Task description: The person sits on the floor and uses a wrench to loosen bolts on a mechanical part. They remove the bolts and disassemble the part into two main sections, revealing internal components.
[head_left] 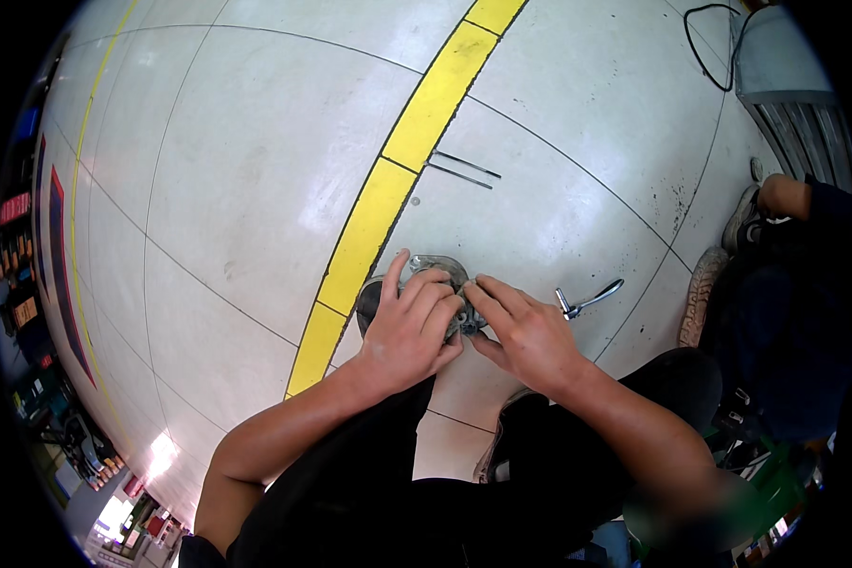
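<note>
A grey metal part [442, 266] with a rounded, flange-like end lies low over the floor between my hands; most of it is covered, so its exact kind is hidden. My left hand [410, 327] wraps over its left side, with the index finger lifted. From the right, my right hand [525, 333] pinches at the part's edge, fingertips close to those of the left. A ratchet wrench [592, 299] with a socket lies on the floor just right of my right hand. Beyond the part, two thin dark rods [466, 170] rest side by side, and nearer is a small round metal piece [416, 201].
A yellow floor stripe [402, 123] runs past the part on its left. At right crouches another person in dark clothes, their shoe [702, 298] near the wrench. A grey metal cabinet [790, 85] and a black cable [696, 47] are at the far right. Shelves line the left edge.
</note>
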